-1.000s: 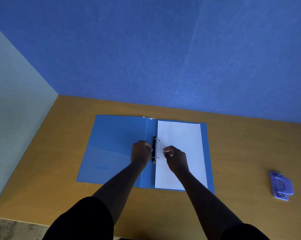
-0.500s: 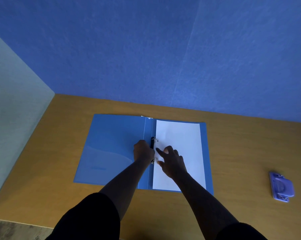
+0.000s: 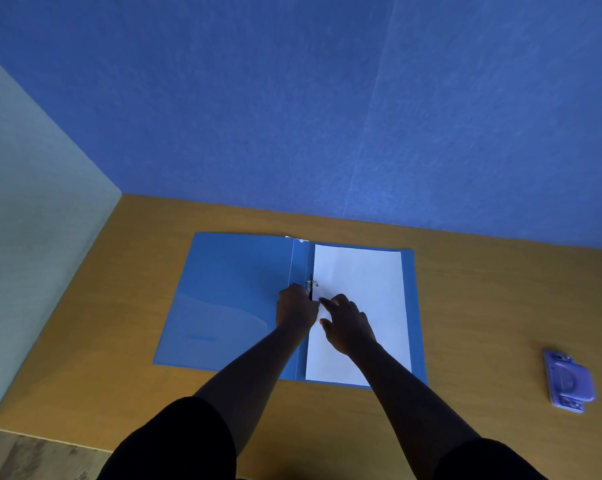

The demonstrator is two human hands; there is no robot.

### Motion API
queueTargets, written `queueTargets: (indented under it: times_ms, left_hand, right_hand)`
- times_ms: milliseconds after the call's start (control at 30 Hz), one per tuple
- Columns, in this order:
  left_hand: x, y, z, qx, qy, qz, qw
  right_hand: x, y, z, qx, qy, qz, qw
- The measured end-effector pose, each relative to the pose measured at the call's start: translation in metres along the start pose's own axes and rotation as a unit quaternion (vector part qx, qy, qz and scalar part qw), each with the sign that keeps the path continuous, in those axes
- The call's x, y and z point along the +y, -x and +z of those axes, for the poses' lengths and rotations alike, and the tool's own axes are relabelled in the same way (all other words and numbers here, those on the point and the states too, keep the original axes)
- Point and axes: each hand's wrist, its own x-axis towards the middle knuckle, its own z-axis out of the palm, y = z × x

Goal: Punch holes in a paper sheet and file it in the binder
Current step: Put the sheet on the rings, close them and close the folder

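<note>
Lying flat: smooth white sheet [image 3: 360, 299], glossy binder [image 3: 230, 299].

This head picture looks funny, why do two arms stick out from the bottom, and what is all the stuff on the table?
The camera sits on a person's head and looks down, so you see that person's own arms. On the wooden table lies an open blue binder with a white paper sheet on its right half. The left hand is closed at the metal rings in the middle; what it grips is hidden. The right hand rests flat on the paper, one finger pointing at the rings. The purple hole punch lies alone on the right.
</note>
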Motion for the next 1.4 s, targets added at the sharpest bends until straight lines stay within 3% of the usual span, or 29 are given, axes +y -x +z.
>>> queueTargets:
  times_ms: [133,300,700,800,967,1067,1167,1400]
  left_hand:
    - [0.002,0.005,0.006,0.012,-0.011,0.028,0.999]
    - [0.002,0.004,0.006,0.017,-0.007,0.028,0.999]
    - [-0.009,0.007,0.005,0.006,-0.086,0.078,0.993]
    - [-0.009,0.013,0.001,-0.01,-0.086,0.079,0.993]
    - [-0.011,0.025,-0.002,-0.053,-0.09,0.048,0.993]
    - [-0.006,0.032,0.0,-0.06,-0.112,0.049,0.991]
    - [-0.006,0.036,0.006,-0.045,-0.109,0.058,0.991]
    - [-0.003,0.045,0.016,-0.05,-0.093,0.058,0.993]
  right_hand:
    - [-0.003,-0.004,-0.006,0.018,-0.087,0.032,0.996]
    - [-0.006,-0.002,-0.005,0.016,-0.114,0.005,0.993]
    - [0.008,0.012,-0.003,-0.014,0.05,-0.043,0.998]
    - [0.017,0.019,-0.015,0.016,0.031,0.008,0.999]
    - [0.053,0.044,-0.033,0.083,0.014,0.169,0.982]
    - [0.074,0.057,-0.037,0.078,-0.038,0.247,0.965]
    - [0.088,0.063,-0.035,0.067,-0.088,0.277,0.955]
    - [0.102,0.067,-0.038,0.127,-0.192,0.344,0.911]
